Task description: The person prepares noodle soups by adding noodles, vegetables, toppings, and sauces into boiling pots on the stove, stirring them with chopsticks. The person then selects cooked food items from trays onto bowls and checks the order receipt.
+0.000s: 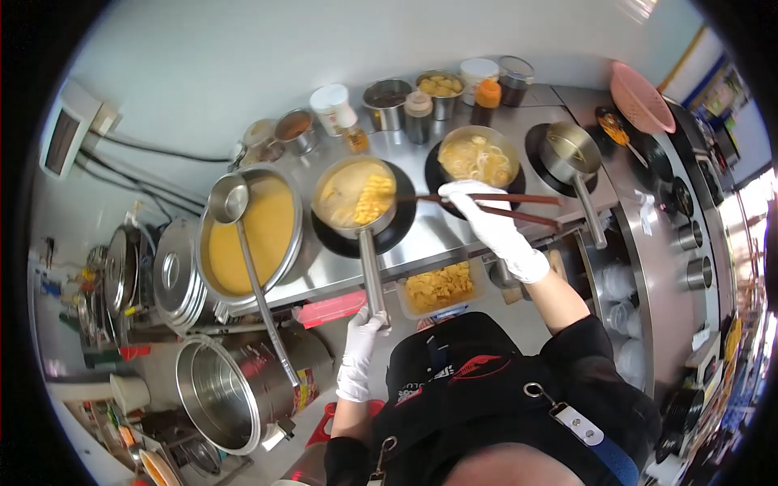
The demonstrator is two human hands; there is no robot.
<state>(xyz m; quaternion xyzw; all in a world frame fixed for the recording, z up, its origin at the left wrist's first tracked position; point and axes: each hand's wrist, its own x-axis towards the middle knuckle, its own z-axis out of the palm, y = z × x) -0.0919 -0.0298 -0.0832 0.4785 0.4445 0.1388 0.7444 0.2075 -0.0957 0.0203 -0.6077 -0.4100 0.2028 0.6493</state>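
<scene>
My left hand [357,356], in a white glove, is closed around the end of the long handle of a saucepan [372,271]. In that pan, a yellow block of wavy instant noodles [374,199] sits at the right side in pale broth. My right hand [496,235], also gloved, grips a pair of dark brown chopsticks [523,198]. Their tips reach left to the noodle block; whether they pinch it I cannot tell. Just beyond my right hand, a second pan [478,139] holds noodles in broth. Farther right, a third saucepan [571,166] stands with liquid in it.
A large pot of yellow soup [243,251] with a ladle [253,267] across it stands left. Sauce bottles [418,121] and tubs line the back. A container of yellow pieces [438,287] sits below the counter edge. A pink basket [640,97] is at the right.
</scene>
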